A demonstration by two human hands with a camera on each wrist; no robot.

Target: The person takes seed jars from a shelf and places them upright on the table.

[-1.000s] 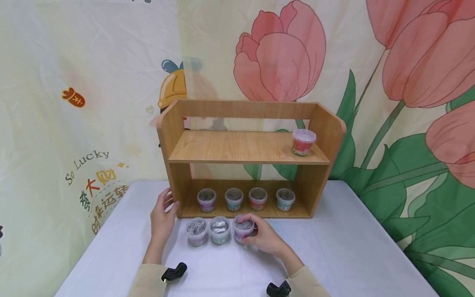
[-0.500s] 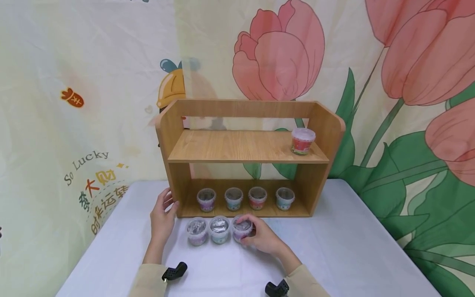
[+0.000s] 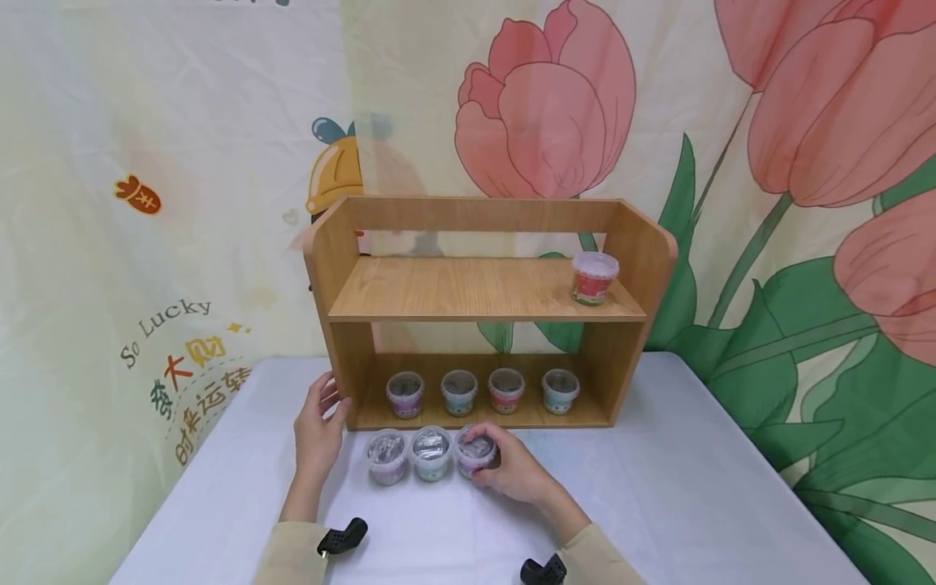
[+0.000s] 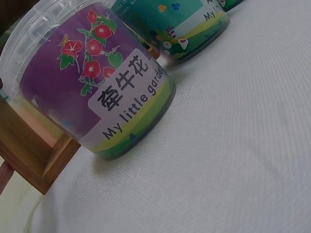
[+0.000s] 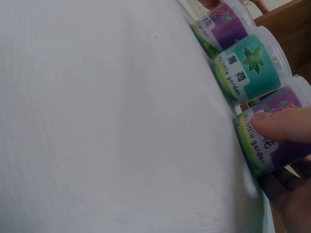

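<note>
Several small lidded plastic cups stand in a row in front of a wooden shelf (image 3: 468, 422). My right hand (image 3: 515, 471) grips the rightmost purple cup (image 3: 474, 459) of three, thumb on the near side. In the right wrist view, the thumb (image 5: 282, 124) presses across its "My little garden" label. Beside it are a teal mint cup (image 3: 431, 457) and another purple cup (image 3: 386, 459), whose morning-glory print (image 4: 92, 53) fills the left wrist view. My left hand (image 3: 319, 418) rests against the lower left side of the shelf, fingers along the outer panel and thumb by its front edge.
On the lower board stand a purple cup (image 3: 405, 396), two teal cups, one of them at the right (image 3: 560, 394), and a red cup (image 3: 506, 392). A red cup (image 3: 594, 280) sits on the upper board's right end. White cloth (image 3: 695, 487) covers the table.
My right hand has shifted slightly left with the purple cup, bringing it closer to the teal one. The left hand stays at the shelf's side.
</note>
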